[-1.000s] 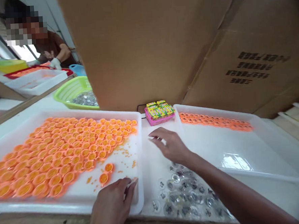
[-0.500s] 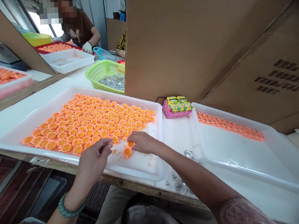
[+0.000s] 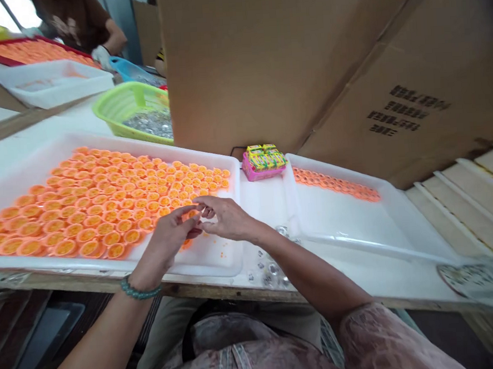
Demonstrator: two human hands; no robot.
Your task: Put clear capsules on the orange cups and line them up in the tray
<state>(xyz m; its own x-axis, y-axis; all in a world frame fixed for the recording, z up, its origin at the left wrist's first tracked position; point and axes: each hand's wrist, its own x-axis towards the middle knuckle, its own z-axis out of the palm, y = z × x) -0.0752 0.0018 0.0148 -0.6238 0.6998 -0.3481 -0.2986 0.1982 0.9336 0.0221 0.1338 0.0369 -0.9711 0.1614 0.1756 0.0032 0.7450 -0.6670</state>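
My left hand, with a green bead bracelet on the wrist, is closed in a pinch. Its fingertips meet those of my right hand over the front right of a white tray. The right fingers are curled, thumb and index toward the left hand; what lies between the fingertips is too small to make out. Rows of small orange cups with yellow-orange bits inside fill most of the tray. Loose bits lie on its floor beneath the hands.
A pink basket of small yellow-green boxes stands behind. Right is a second white tray with a strip of orange pieces. Clear plastic pieces lie between the trays. A green basket, cardboard wall and another person are beyond.
My right hand has left the orange cups at the tray's front and come to my left hand, fingertips together. The view has turned right, so everything sits further left.
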